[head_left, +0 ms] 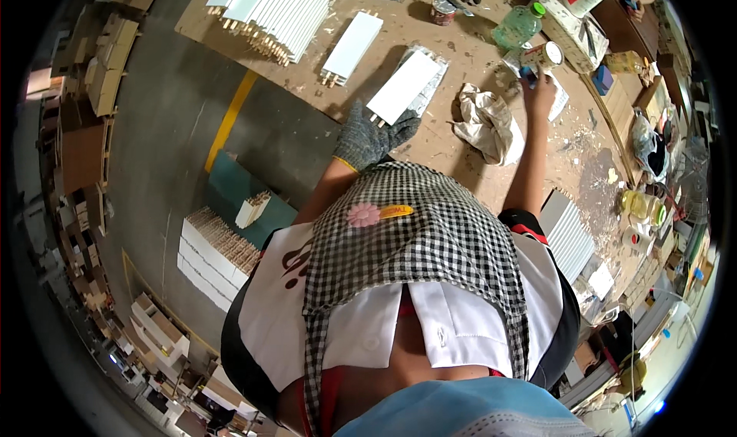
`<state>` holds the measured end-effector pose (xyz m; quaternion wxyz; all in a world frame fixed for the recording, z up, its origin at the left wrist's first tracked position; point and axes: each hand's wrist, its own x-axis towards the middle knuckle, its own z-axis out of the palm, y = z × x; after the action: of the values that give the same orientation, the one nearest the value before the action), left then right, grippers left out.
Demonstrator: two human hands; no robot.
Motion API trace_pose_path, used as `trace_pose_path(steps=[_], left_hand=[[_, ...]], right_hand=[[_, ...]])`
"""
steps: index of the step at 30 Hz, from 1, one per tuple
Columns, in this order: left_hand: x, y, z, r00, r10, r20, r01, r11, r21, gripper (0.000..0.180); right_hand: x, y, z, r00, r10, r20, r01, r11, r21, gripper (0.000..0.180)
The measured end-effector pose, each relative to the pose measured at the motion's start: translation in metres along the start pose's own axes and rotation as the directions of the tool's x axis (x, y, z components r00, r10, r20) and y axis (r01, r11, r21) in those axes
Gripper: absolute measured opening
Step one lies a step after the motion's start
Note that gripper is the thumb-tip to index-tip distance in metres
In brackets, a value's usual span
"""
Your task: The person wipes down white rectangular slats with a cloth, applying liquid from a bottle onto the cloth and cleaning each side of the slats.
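My left hand, in a grey knitted glove, is at the near end of a white panel with short wooden dowels sticking out. Thumb and fingers lie on either side of that end, and the panel covers part of the glove. Silvery wrapping shows under the panel's right side. My bare right hand reaches far to the right, its fingers closed on a small blue piece whose kind I cannot make out. Just beyond stands a white tub. White paper lies beneath this hand.
A crumpled cream cloth lies between my arms. Another doweled panel and a stack of panels are at the back left. A green-capped bottle and a small tin stand behind. Grey strips lie near my right elbow.
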<state>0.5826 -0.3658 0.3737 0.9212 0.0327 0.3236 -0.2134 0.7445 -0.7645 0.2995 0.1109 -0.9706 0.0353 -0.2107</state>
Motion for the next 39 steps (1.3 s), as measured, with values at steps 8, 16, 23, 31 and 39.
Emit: trace_pose_path(steps=[8, 16, 23, 31, 39], left_hand=[[0.016, 0.009, -0.019, 0.992, 0.11, 0.066, -0.117, 0.988, 0.101, 0.06], [-0.022, -0.008, 0.019, 0.993, 0.098, 0.059, -0.114, 0.885, 0.452, 0.052], [-0.044, -0.025, 0.033, 0.932, 0.117, 0.343, -0.362, 0.301, 0.882, 0.06], [-0.084, -0.006, 0.026, 0.745, -0.02, 0.667, -0.491, -0.694, 0.527, 0.069], [-0.007, -0.05, -0.015, 0.424, -0.086, 0.901, -0.749, -0.593, 0.296, 0.076]], right_hand=[[-0.111, -0.077, -0.065, 0.757, -0.542, 0.364, 0.536, 0.835, 0.13, 0.04], [-0.084, -0.101, -0.078, 0.965, 0.031, 0.261, -0.241, 0.494, 0.835, 0.04], [-0.053, -0.23, -0.116, 0.666, -0.744, -0.06, 0.623, 0.51, 0.593, 0.033], [0.014, -0.155, -0.067, 0.952, 0.193, 0.236, -0.303, 0.509, 0.805, 0.035], [-0.082, -0.185, -0.079, 0.83, -0.034, 0.557, -0.505, 0.377, 0.776, 0.03]])
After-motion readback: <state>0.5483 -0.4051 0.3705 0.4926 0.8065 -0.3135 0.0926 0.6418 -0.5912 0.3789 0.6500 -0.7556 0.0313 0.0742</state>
